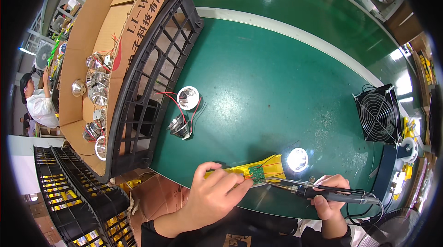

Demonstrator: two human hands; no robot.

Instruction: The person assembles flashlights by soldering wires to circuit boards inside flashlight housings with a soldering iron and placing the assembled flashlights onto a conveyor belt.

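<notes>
My left hand point(214, 196) is closed on a small green circuit board point(256, 174), thumb and fingers pinching its left end. Under and behind the board lies a yellow plastic housing point(277, 166), with thin wires crossing it. In my right hand point(330, 201) is a soldering iron point(353, 197) with a black handle, a metal feed tube alongside and a cable trailing right. Its tip points left, close to the board's right edge; whether it touches cannot be made out. Just beyond the housing, a round reflector lamp point(297, 159) shines brightly on the green table point(258, 94).
Left of the middle lie two loose reflectors point(188, 98) with red and black wires. A black plastic crate point(159, 71) and a cardboard box point(99, 30) of reflectors border the left side. A square black fan point(379, 114) stands at right. Another person point(41, 104) is far left.
</notes>
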